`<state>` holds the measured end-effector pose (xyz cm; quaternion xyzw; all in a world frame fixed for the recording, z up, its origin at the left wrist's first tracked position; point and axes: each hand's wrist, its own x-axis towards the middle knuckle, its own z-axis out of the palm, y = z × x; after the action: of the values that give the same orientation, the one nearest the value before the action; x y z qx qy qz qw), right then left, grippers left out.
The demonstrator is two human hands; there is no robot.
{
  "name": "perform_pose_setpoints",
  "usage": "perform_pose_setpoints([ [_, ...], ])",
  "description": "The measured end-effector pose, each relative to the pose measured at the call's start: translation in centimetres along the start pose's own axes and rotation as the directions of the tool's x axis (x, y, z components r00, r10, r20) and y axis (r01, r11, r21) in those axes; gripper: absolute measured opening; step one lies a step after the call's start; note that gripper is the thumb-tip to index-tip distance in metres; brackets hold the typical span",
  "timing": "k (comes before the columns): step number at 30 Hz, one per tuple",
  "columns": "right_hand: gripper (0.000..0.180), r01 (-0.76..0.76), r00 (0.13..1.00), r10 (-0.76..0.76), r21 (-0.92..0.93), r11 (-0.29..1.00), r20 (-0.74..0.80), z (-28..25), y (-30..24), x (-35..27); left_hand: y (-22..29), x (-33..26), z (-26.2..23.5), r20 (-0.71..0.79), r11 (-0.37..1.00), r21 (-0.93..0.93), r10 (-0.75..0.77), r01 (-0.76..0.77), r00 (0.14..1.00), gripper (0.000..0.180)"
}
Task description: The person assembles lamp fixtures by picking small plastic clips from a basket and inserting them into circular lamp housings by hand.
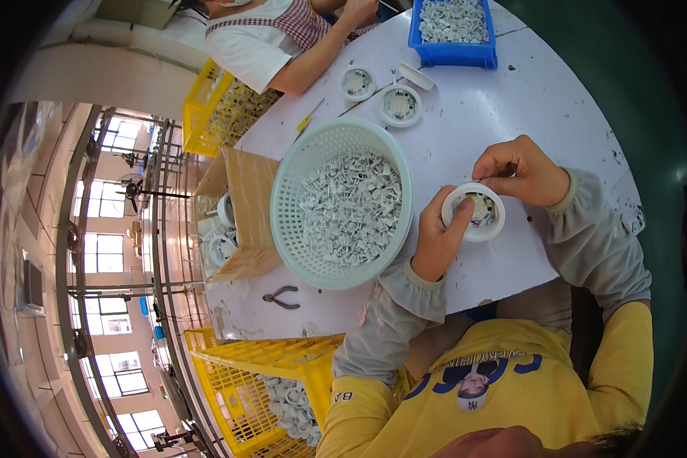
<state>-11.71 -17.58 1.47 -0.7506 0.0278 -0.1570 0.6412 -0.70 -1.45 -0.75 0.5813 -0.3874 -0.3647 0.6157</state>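
- While my left hand grasps a round white housing, its thumb lies across the open face and its fingers wrap the near left side of the rim.
- My right hand comes in from the right, thumb and forefinger drawn together at the housing's upper rim; I cannot tell whether a small part sits between those fingertips.
- The housing is off the tabletop, in front of me and right of the basket, its open face turned up so that a circuit board and some wiring show inside.
- Grey sleeves cover both my forearms down to the wrists.
- Just left of my left hand stands a round pale-green basket, perforated around its wall, with a heap of small white parts in it.
- Beyond the basket, two more round white units lie face up on the white table, with a loose white piece beside them and a yellow-handled tool nearby.
- Left of the basket is an open cardboard box with white round pieces inside; pliers lie nearer me.
- Below the table edge, a yellow crate holds white ring-shaped pieces.
- At the far side, a blue bin contains more small white parts, and a co-worker in a checked apron sits to its left.
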Motion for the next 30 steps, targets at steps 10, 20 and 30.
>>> perform_pose_setpoints([
  [10, 0.009, 0.065, 0.998, -0.064, -0.046, 0.997, 0.012, 0.08, -0.09, -0.05, -0.32, -0.05, 0.2, -0.044, 0.999, -0.041, 0.031, -0.033, 0.999, 0.018],
  [20, 0.011, 0.029, 0.997, -0.031, 0.027, 0.999, 0.071, 0.02, -0.41, -0.13, -0.1, -0.21, 0.16, 0.006, 0.998, 0.035, 0.045, -0.045, 0.999, 0.018],
  [30, 0.019, -0.12, 0.989, 0.089, 0.29, 0.95, 0.116, 0.06, 0.17, -0.17, 0.06, -0.34, -0.04, 0.023, 0.996, 0.06, 0.063, -0.065, 0.998, 0.017],
])
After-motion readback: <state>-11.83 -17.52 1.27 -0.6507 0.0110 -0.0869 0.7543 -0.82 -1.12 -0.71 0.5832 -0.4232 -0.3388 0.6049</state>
